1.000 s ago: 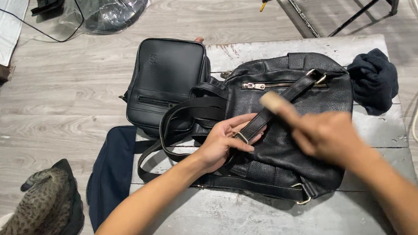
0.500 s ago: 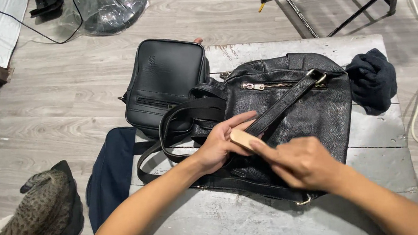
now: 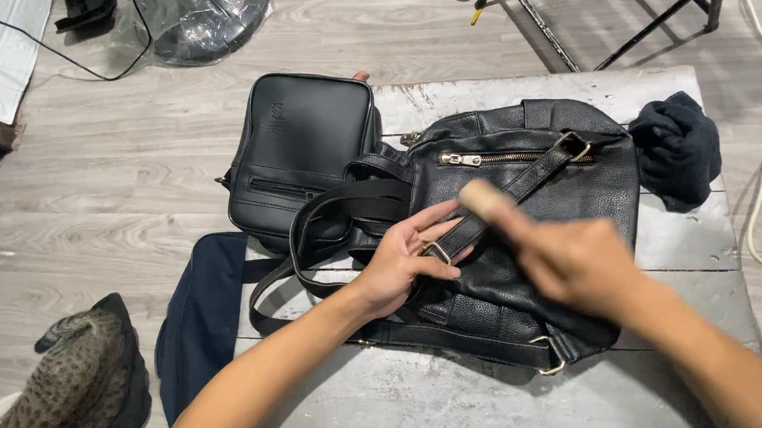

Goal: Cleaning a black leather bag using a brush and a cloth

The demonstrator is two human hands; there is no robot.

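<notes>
The backpack (image 3: pixel 527 230) at the centre of the frame is black pebbled leather with a brass-coloured zip and brass-coloured strap rings. To its left, the small bag (image 3: pixel 304 152) is smooth black leather with a black zip. The brush (image 3: pixel 489 201) above the right hand (image 3: pixel 575 262) shows a pale tan wooden end, blurred. The table (image 3: pixel 468 397) is weathered grey-white painted wood. At its right edge lies a dark navy-black cloth (image 3: pixel 677 147). At the lower left of the table hangs a dark blue fabric (image 3: pixel 199 319). In the lower left corner, a cat (image 3: pixel 52 403) has brown-grey fur with dark spots and a white patch. The floor (image 3: pixel 107 190) is pale grey wood-grain planks.
</notes>
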